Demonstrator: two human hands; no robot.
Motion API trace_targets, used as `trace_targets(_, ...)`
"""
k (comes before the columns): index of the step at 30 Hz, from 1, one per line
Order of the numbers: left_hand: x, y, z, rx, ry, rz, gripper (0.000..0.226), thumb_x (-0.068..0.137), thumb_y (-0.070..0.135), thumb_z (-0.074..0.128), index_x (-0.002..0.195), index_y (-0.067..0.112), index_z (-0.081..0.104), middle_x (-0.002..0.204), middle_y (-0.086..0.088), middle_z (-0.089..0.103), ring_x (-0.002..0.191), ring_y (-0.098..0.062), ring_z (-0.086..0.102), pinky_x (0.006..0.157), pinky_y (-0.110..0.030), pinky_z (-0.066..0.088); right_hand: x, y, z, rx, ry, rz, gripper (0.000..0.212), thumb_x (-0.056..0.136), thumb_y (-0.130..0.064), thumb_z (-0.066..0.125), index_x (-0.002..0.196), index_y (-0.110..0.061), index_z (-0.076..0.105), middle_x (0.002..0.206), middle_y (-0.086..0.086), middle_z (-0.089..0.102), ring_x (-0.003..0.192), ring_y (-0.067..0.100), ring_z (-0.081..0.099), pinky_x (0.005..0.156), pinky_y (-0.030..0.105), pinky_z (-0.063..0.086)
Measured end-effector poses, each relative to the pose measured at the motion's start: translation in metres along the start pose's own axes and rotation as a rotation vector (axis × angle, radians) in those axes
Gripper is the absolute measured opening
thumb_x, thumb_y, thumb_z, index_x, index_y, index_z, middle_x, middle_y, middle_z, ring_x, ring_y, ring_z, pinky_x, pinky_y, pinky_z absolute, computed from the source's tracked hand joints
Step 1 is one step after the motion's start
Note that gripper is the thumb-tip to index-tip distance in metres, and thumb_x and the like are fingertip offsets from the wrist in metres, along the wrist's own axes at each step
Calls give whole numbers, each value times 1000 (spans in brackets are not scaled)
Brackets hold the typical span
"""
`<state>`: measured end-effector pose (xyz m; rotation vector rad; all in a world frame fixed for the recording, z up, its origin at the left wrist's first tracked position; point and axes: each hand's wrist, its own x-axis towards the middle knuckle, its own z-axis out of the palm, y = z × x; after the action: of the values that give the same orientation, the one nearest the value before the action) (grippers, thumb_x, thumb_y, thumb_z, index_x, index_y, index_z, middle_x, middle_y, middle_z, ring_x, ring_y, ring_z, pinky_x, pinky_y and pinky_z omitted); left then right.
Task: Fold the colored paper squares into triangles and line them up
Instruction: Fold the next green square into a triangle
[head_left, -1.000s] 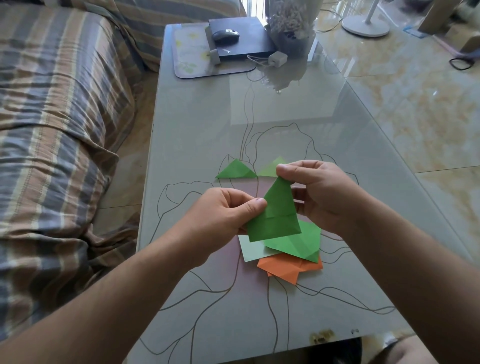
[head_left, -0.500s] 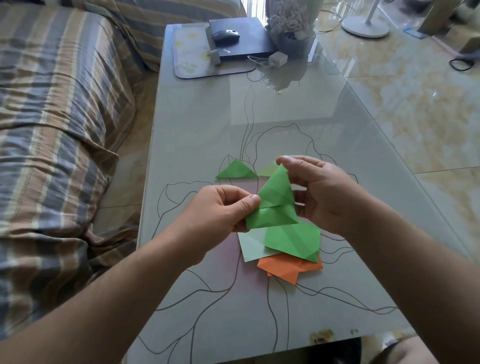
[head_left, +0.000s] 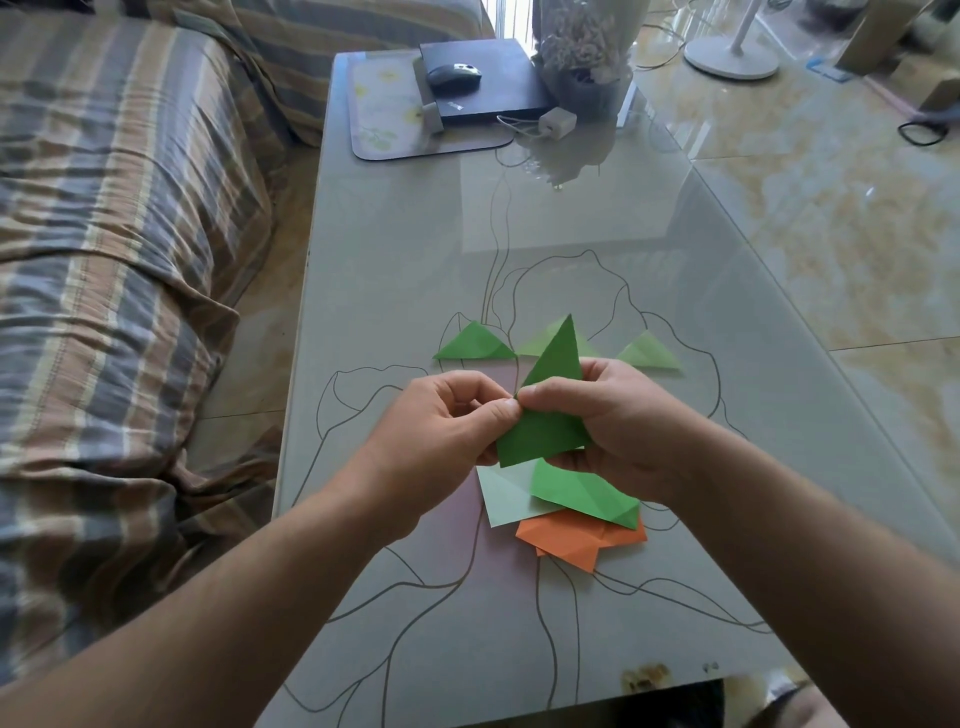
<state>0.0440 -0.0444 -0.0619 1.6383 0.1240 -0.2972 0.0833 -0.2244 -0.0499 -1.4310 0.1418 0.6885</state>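
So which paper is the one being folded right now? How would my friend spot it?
Look at the glass table, just in front of the row of small green triangles. The dark green paper is pinched between the left hand and right hand. It alone is off the table, its tip pointing up.

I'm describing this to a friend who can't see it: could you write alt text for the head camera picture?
Two bare hands, left hand and right hand, pinch a dark green folded paper above a glass table. Beyond them three green triangles lie in a row; below lies a loose pile of green, pale and orange paper. A striped sofa stands at the left.
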Motion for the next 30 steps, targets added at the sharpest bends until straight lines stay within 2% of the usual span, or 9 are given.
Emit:
trace_targets(3, 0, -1, 1, -8, 1, 26, 22, 84, 31, 68, 84, 10, 74, 85, -21, 73, 85, -40, 71, 88, -54, 61, -1, -1, 1, 34, 9, -11, 9, 89, -10, 74, 85, -14, 67, 80, 7, 67, 77, 21, 67, 70, 37, 55)
trace_targets(5, -1, 0, 2, -20, 0, 40, 21, 83, 29, 67, 81, 9, 72, 76, -12, 70, 76, -24, 69, 80, -44, 61, -1, -3, 2, 58, 6, -33, 6, 89, -5, 73, 87, -7, 68, 82, 12, 67, 80, 27, 68, 85, 50, 59)
trace_targets(7, -1, 1, 3, -24, -11, 57, 20, 84, 29, 67, 80, 10, 72, 78, -16, 70, 78, -23, 69, 81, -47, 61, -1, -5, 1, 67, 6, -42, 6, 89, -3, 72, 86, -6, 68, 81, 12, 67, 80, 28, 67, 96, 57, 54)
trace_targets(10, -1, 2, 3, -20, -20, 77, 20, 85, 30, 68, 81, 11, 73, 85, -24, 69, 81, -26, 68, 84, -53, 59, 1, -4, 0, 102, -11, -30, 12, 87, -3, 72, 81, -12, 68, 79, 9, 65, 79, 27, 66, 93, 56, 55)
trace_targets(14, -2, 1, 5, -27, -23, 64, 22, 84, 28, 67, 80, 8, 71, 77, -12, 67, 77, -22, 65, 76, -42, 57, 2, -1, 1, 175, -51, -16, 13, 74, -7, 73, 77, -16, 65, 76, 7, 61, 70, 24, 62, 75, 41, 56)
trace_targets(17, -2, 1, 5, -44, -16, 58, 22, 83, 27, 67, 78, 6, 69, 74, -9, 64, 74, -20, 62, 72, -38, 54, 2, -1, 1, 162, -72, -2, 11, 70, -12, 75, 77, -16, 67, 77, 8, 63, 72, 25, 65, 79, 44, 55)
trace_targets(22, -3, 2, 4, -34, -9, 61, 22, 83, 26, 66, 76, 5, 68, 73, -9, 60, 73, -20, 57, 69, -36, 48, 3, -1, -1, 170, -13, -41, 15, 89, -4, 70, 78, -14, 66, 76, 6, 62, 69, 22, 64, 82, 46, 54)
trace_targets(25, -3, 4, 4, -32, 2, 68, 19, 82, 25, 66, 72, 10, 68, 69, -4, 59, 68, -16, 55, 64, -30, 47, 3, -3, -3, 163, -13, -42, 12, 90, -6, 71, 81, -14, 68, 77, 7, 66, 71, 23, 67, 89, 52, 55)
trace_targets(30, -3, 6, 3, -38, 15, 77, 21, 80, 25, 66, 73, 6, 66, 67, -3, 58, 65, -14, 52, 59, -23, 43, 3, -9, -9, 143, 21, -48, 12, 91, -6, 71, 82, -14, 68, 77, 6, 66, 72, 25, 68, 92, 52, 53)
